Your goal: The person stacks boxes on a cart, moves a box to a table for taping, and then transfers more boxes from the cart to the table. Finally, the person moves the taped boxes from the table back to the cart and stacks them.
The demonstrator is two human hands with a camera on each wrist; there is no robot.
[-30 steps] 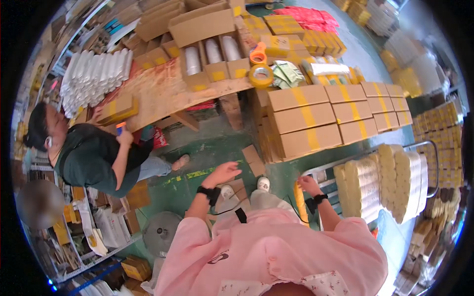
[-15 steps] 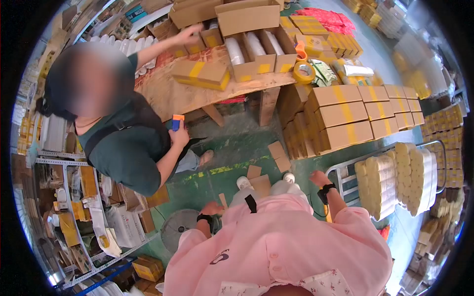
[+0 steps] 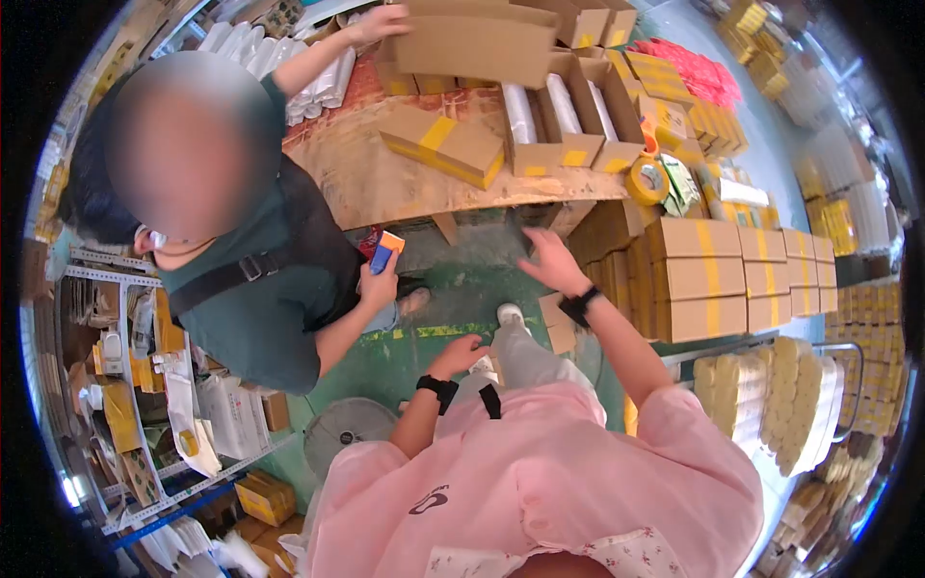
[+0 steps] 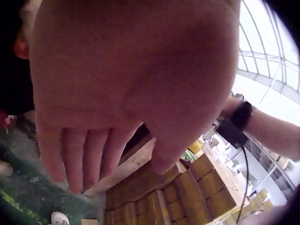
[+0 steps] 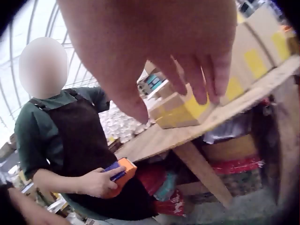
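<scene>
My right hand [image 3: 559, 262] reaches forward with spread fingers and holds nothing, short of the wooden table's [image 3: 385, 193] front edge. In the right wrist view, its fingers overlap a taped carton [image 5: 178, 112] lying on that table. My left hand [image 3: 456, 358] is low before my body, over my legs, with nothing in it; its palm [image 4: 131, 79] and extended fingers fill much of the left wrist view. A person in a dark apron [image 3: 260, 289] stands at the left, gripping an orange-and-blue hand tool [image 3: 387, 250] and reaching with the other hand to a raised open carton [image 3: 477, 43].
Open cartons holding white rolls [image 3: 564, 104] stand on the table, with a yellow tape roll [image 3: 647, 180] near its right corner. Taped cartons [image 3: 699, 279] are stacked at the right, beside a trolley of wrapped bundles [image 3: 732, 390]. A round grey fan [image 3: 347, 429] stands low at the left.
My view has turned left. My right hand has come up and forward from the trolley side toward the table. The other person has moved closer and now lifts an open carton.
</scene>
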